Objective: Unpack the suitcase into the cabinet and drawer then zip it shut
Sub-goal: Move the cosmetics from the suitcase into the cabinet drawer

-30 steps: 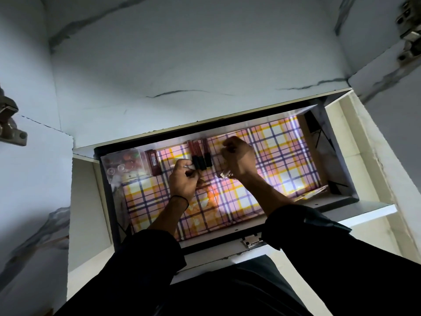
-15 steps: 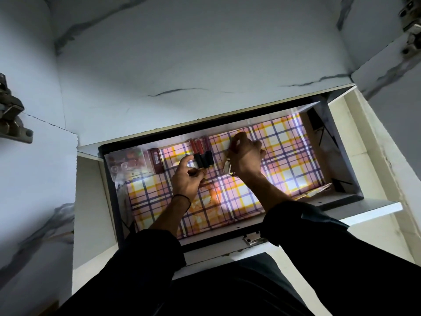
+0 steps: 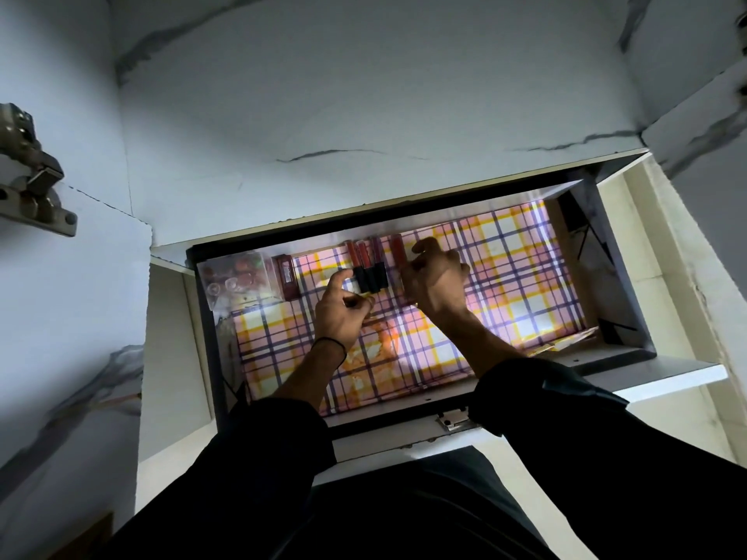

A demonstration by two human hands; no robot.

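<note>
1 head-worn wide-angle view, steeply down, close above the open drawer (image 3: 606, 276).

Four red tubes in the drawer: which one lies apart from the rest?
The rightmost tube, beside the right hand. A strip of liner separates it from the other three tubes, which lie side by side.

Near the drawer's (image 3: 618, 276) back wall, the right hand (image 3: 436, 282) covers the lower end of a red tube (image 3: 397, 250), so we cannot tell whether its grip closes on it. Just left of that, glare hides whatever sits between the left hand's (image 3: 343, 313) thumb and forefinger. The clear box's (image 3: 236, 278) contents, in the drawer's back left corner, are too blurred to name.
</note>
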